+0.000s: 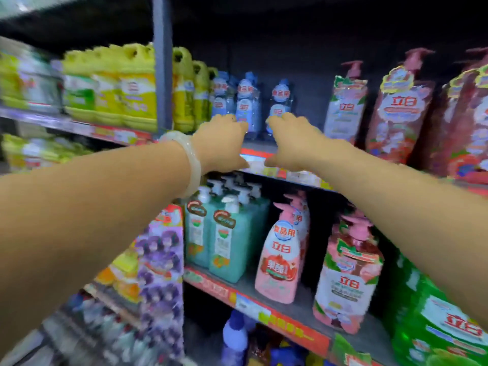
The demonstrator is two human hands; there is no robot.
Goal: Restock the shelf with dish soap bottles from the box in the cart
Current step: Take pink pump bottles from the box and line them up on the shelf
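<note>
- Two hands reach into the upper shelf (pixel 253 150), frame blurred.
- left hand (pixel 221 143): pale bangle (pixel 191 165) on wrist, fingers curled at a clear blue dish soap bottle (pixel 245 101); actual grip: cannot tell.
- right hand (pixel 293 141): fingertips on second blue bottle (pixel 281 101), thumb spread below, not clamped.
- Pink pump bottles (pixel 343 101) further right.

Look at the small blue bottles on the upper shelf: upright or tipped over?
Upright. The blue bottles stand on their bases with caps pointing up, behind the left hand and right hand.
</note>
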